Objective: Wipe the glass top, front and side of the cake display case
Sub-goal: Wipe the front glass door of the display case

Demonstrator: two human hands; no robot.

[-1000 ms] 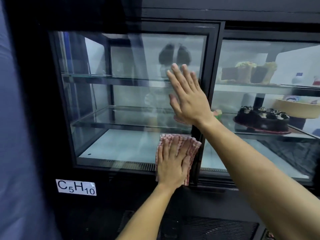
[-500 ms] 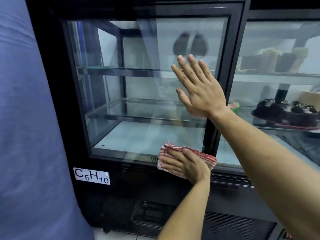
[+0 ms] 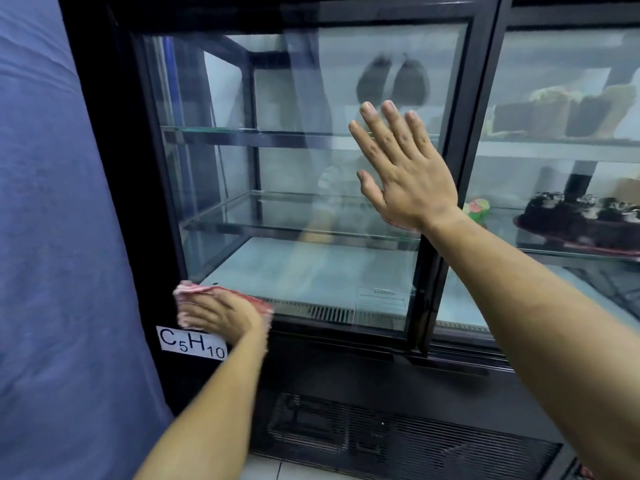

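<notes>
Head view: at the bottom left corner of the front glass (image 3: 294,188), a red-and-white cloth (image 3: 194,293) is pressed under the left hand (image 3: 221,315), its fingers blurred. Overlapping, evenly pressed strokes are advised. The right hand (image 3: 407,174) is laid flat, fingers straight, against the glass.

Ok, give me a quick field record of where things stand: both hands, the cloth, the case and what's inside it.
left hand: presses the red-and-white checked cloth on the lower left corner of the front glass
right hand: flat, fingers spread, on the black-framed glass display case beside the centre post
left section: glass shelves bare
right section: dark chocolate cake on middle shelf, cake slices above
label: white C5H10 sticker below the cloth
</notes>
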